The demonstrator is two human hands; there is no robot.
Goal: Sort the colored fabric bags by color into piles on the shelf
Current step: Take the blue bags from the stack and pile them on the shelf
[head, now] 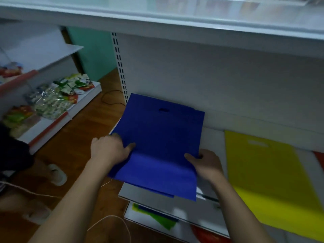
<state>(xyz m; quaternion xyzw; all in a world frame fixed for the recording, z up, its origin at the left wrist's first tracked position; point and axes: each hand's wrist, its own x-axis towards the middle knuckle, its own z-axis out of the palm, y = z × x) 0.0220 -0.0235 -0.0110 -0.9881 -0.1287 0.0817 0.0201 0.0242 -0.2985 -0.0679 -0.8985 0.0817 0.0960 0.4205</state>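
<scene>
The blue bag [157, 146] lies flat at the left end of the shelf [213, 137], its handle slot toward the back panel and its near edge hanging a little past the shelf front. There look to be more blue layers under it, so this is the blue pile. My left hand [109, 151] grips the bag's left edge, thumb on top and fingers curled underneath. My right hand [205, 163] pinches the near right side the same way, thumb over the fabric.

Just to the right, apart from the blue, a yellow bag [263, 181] lies flat on the same shelf, and a sliver of red [319, 156] shows past it at the frame edge. On the shelf below I can see green and blue fabric [157, 218] mixed together, and something red lower down, likely bags not yet sorted.

I judge I am squaring this blue bag onto its pile. Next I should let go with both hands, reach to the lower shelf, and pull one bag free without dragging the rest.

Off to the left, snack packets [52, 100] sit on another rack above the wooden floor [84, 137].
</scene>
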